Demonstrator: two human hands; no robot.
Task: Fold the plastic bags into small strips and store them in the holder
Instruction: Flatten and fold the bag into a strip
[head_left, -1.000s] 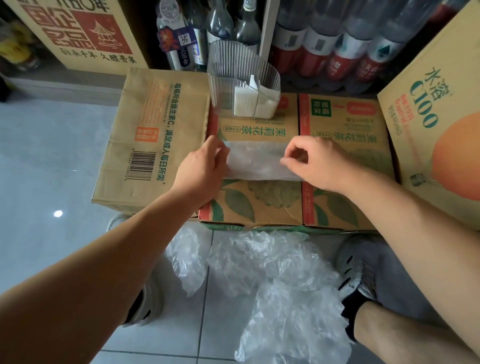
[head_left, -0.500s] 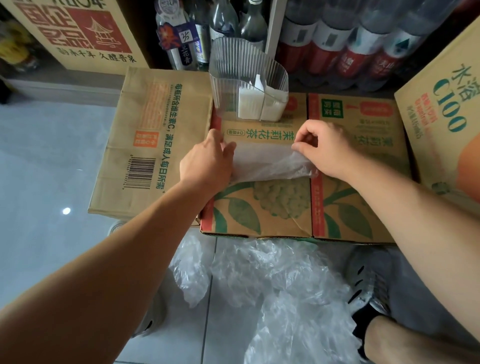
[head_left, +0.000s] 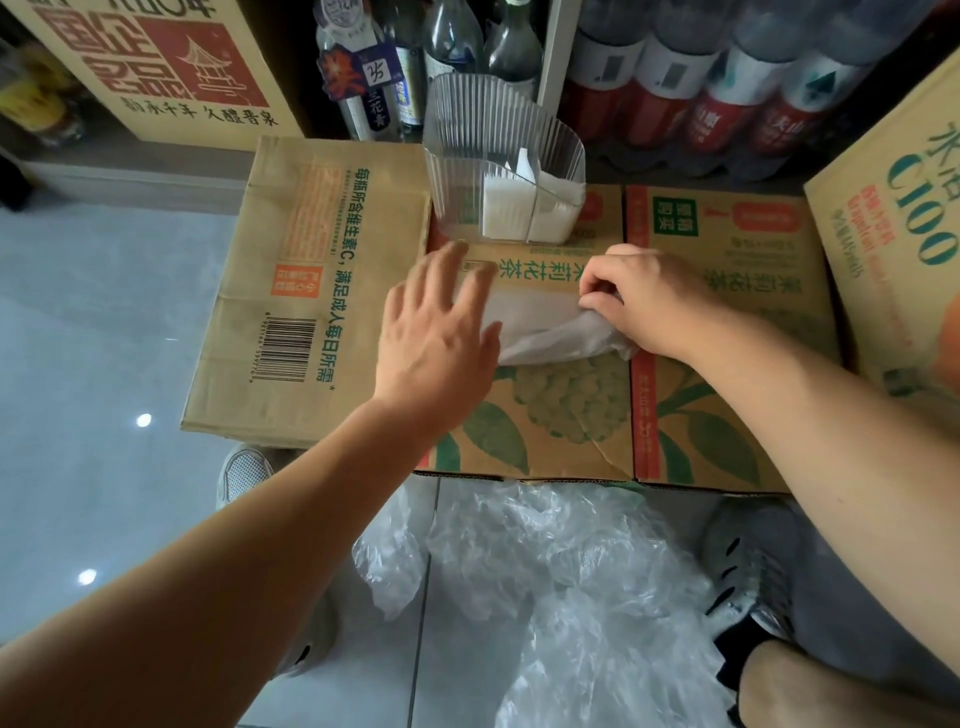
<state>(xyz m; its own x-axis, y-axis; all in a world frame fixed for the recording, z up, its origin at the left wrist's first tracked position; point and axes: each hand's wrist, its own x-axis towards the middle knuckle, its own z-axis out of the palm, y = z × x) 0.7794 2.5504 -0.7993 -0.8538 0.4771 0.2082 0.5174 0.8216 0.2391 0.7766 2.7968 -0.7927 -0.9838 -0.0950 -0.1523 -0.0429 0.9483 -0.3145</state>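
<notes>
- tea box: printed cardboard carton with green leaves; the reference for every position below.
- plastic bag: translucent and partly folded into a flat band, it lies on top of the tea box near its middle, between my two hands.
- my left hand: released, with fingers straight and spread, palm down on the left end of the plastic bag at the tea box's left edge.
- my right hand: grasping, with fingers curled and pinching the crumpled right end of the plastic bag on top of the tea box.
- holder: clear ribbed container standing upright at the far edge of the tea box, apart from the plastic bag.
- folded strips: white, standing inside the holder toward its right side.
- loose bags: clear crumpled heap on the floor just in front of the tea box, between my shoes.
- plain carton: touching the tea box's left side.
- bottles: a row behind the tea box.
</notes>
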